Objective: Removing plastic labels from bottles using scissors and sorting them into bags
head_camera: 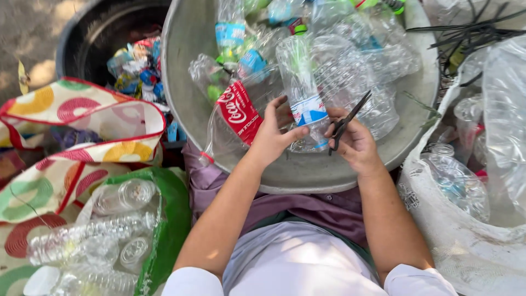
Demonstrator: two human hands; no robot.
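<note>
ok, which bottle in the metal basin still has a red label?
The clear bottle lying at the basin's near-left rim, just left of the left hand. Its wrap is red; the other labels visible there are blue or green.

The left hand (271, 134) hides the lower end of the clear plastic bottle with a blue-and-white label (302, 93). The round grey metal basin (186, 82) and the black round tub (87, 38) are cut off by the top edge.

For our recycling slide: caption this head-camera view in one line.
Left hand holds a clear plastic bottle over a metal basin of bottles; right hand holds scissors.
</note>
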